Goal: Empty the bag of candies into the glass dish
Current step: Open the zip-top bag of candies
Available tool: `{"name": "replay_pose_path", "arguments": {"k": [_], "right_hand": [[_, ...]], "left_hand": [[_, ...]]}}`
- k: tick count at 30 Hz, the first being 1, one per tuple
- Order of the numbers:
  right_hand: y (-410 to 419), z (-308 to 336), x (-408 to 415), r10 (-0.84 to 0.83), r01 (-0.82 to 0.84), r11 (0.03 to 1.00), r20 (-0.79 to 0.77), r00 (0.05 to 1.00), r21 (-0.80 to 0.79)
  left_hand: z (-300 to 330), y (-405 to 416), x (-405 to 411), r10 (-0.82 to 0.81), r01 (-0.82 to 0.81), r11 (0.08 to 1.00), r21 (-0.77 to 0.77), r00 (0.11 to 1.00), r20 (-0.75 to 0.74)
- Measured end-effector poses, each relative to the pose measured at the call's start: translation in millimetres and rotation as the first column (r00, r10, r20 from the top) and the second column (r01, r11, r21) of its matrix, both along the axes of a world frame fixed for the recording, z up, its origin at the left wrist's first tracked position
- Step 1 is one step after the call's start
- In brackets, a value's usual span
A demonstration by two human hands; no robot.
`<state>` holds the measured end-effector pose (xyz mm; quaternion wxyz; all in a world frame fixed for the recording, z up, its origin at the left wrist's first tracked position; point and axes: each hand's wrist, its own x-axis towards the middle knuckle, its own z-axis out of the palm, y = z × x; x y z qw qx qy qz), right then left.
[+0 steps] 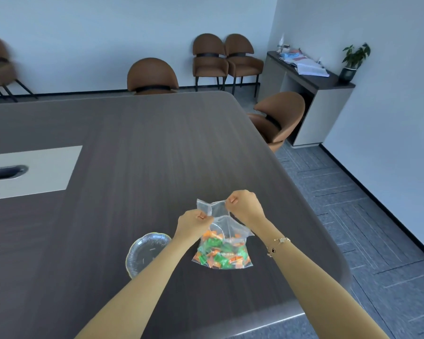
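A clear plastic bag [222,250] holds several orange and green wrapped candies and rests with its bottom on the dark table. My left hand [192,222] pinches the near side of the bag's top edge. My right hand [245,205] pinches the far side, and the top is pulled apart between them. A round glass dish [142,253] with a thin gold rim sits on the table just left of the bag; my left forearm covers part of it. The dish looks empty.
The dark wood table [132,155] has a pale inset panel [34,170] with a cable slot at the left, and its rounded edge runs close on the right. Brown chairs [152,77] stand around it. A sideboard [309,77] with papers and a plant lines the right wall.
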<state>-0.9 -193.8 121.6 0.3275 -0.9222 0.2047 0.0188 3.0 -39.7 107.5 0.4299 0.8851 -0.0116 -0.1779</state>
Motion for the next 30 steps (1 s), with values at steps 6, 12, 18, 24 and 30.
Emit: {"name": "replay_pose_path", "arguments": {"k": [6, 12, 18, 24, 30], "right_hand": [[-12, 6, -2, 0.083, -0.085, 0.992, -0.029, 0.996, -0.089], [6, -6, -8, 0.313, -0.345, 0.931, -0.228, 0.922, -0.12], [-18, -7, 7, 0.21, -0.224, 0.958, -0.094, 0.973, -0.178], [-47, 3, 3, 0.108, -0.111, 0.984, -0.026, 0.994, -0.137], [-16, -5, -22, 0.263, -0.237, 0.964, -0.304, 0.916, 0.119]], "left_hand": [[12, 18, 5, -0.018, 0.018, 1.0, -0.018, 1.0, 0.003], [19, 24, 2, -0.063, 0.063, 0.997, 0.04, 0.998, 0.017], [18, 34, -4, -0.061, 0.06, 0.995, 0.083, 0.998, 0.007], [23, 55, -6, -0.036, 0.033, 0.996, 0.082, 0.999, 0.035], [26, 50, -6, -0.106, 0.102, 0.992, 0.08, 0.993, 0.047]]}}
